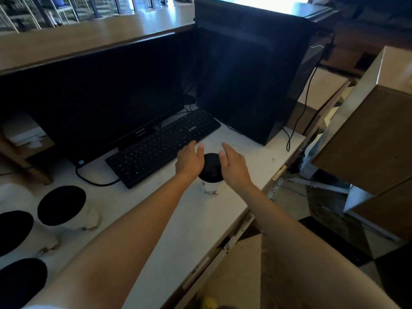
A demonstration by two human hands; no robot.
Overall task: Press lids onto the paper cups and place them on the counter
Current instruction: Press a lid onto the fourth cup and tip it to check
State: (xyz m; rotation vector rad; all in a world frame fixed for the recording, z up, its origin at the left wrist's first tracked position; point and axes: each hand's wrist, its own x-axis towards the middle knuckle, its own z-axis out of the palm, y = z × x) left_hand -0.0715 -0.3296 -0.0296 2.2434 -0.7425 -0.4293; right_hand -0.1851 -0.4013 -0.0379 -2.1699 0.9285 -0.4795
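A white paper cup (209,188) with a black lid (211,168) on top stands on the white counter (142,215), just in front of the keyboard. My left hand (189,160) hovers at the lid's left side with its fingers spread. On the other side of the lid is my right hand (234,165), also spread. Neither hand grips the cup. Three more lidded cups (62,206) stand at the counter's near left; their black lids face up.
A black keyboard (162,143) and monitor (93,103) occupy the back of the counter, a dark computer tower (245,85) stands at the right. Cables trail near the counter's right edge (256,208). A brown cabinet (367,139) juts in at right.
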